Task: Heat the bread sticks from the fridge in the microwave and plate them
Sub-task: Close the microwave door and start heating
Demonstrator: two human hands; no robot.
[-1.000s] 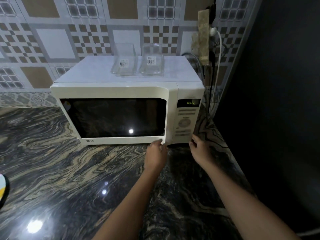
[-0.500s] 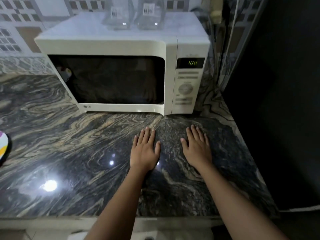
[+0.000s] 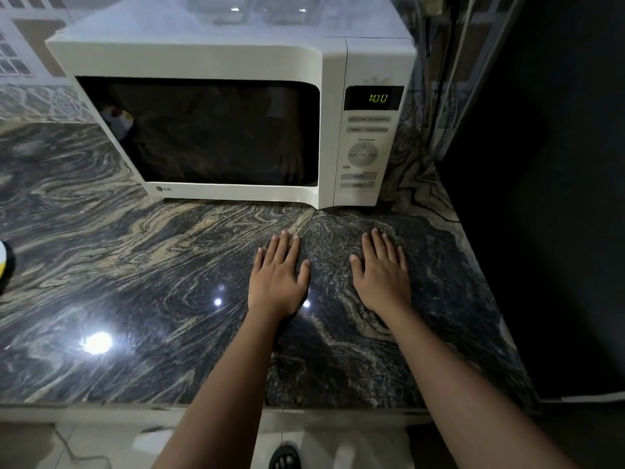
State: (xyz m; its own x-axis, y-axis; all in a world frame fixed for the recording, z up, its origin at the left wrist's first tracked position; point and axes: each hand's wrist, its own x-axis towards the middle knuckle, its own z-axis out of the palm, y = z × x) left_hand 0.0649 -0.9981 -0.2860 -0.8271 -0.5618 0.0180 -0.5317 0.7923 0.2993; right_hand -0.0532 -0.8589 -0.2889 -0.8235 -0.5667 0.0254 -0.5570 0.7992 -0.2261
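A white microwave stands at the back of the dark marble counter, its door closed and its window dark. Its display reads 1:00. No bread sticks can be seen through the window. My left hand and my right hand both lie flat, palms down, on the counter just in front of the microwave's right end. Neither hand holds anything. At the counter's far left edge part of a colourful plate shows.
Two clear containers stand on top of the microwave. A dark tall surface closes off the right side. Cables hang behind the microwave's right corner. The counter's front edge runs below my forearms, with the floor beneath.
My hands left the microwave's lower front edge and came down flat on the counter. The view has tilted downward and moved closer. The display now reads 1:00.
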